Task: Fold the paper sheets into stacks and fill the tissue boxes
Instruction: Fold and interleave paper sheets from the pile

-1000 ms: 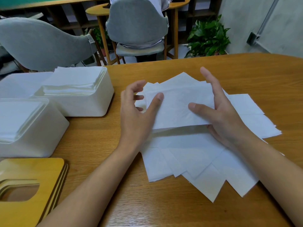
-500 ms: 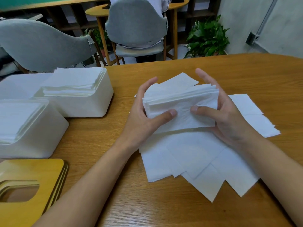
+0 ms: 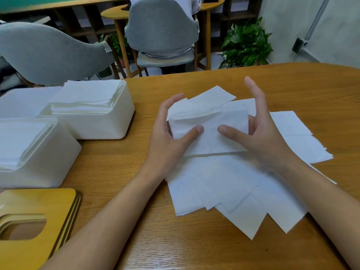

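Paper stack [image 3: 211,121] between left hand [image 3: 166,139], right hand [image 3: 262,139]

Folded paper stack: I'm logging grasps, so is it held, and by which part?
The folded paper stack is held at both ends: the left hand grips its left end, the right hand pinches its right end, thumbs on the front.

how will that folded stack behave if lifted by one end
Probably floppy: the folded stack is thin tissue, and the left hand and right hand grip it at both ends. Likely very light. Its layers may slide apart, since their upper edges sit uneven.
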The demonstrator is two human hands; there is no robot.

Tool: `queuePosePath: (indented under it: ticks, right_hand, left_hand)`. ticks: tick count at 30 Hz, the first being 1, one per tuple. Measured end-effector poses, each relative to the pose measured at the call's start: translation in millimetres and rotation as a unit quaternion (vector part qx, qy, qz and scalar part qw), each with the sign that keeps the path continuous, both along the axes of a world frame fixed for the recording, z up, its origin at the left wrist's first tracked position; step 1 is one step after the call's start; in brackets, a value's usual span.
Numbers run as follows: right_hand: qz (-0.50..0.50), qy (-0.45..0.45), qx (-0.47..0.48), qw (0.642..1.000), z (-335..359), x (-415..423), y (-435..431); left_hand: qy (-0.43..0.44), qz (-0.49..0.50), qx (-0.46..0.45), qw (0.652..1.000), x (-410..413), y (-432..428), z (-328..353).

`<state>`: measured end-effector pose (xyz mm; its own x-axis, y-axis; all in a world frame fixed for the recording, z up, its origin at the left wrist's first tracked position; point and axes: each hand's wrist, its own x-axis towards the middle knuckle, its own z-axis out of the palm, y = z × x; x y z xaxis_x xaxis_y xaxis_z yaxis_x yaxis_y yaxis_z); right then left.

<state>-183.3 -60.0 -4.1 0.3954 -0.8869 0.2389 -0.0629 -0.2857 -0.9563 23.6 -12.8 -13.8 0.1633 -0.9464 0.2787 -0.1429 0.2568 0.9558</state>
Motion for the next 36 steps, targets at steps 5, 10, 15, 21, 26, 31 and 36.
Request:
queuePosePath:
  ticks: [5,10,15,21,26,31,36]
  right_hand:
    - [0.097,0.024,0.014,0.995,7.8,-12.5,-4.0]
    - [0.065,0.032,0.035,0.997,2.3,-14.1,-8.0]
    - [0.036,0.039,0.004,0.999,-3.1,-14.0,-11.3]
    - [-0.099,0.037,-0.051,0.993,-8.1,-18.7,-21.3]
    - [-0.107,0.046,-0.059,0.991,-9.1,-16.1,-20.3]
    - [-0.091,0.054,-0.057,0.993,-10.2,-13.2,-19.1]
    - [-0.083,0.047,-0.053,0.994,-10.6,-12.8,-19.1]
  left_hand:
    - [0.036,-0.004,0.017,0.999,2.4,2.0,2.1]
    - [0.032,-0.040,0.015,0.999,0.2,2.8,4.4]
    - [-0.016,-0.018,-0.015,1.000,0.4,1.4,-1.0]
    - [-0.276,0.078,-0.109,0.952,-1.2,1.6,-9.7]
    - [-0.421,-0.071,0.023,0.904,-7.0,8.0,-11.7]
    - [-0.369,-0.104,0.055,0.922,-10.4,7.8,-9.4]
    - [-0.296,-0.156,0.058,0.941,-11.2,10.2,-3.6]
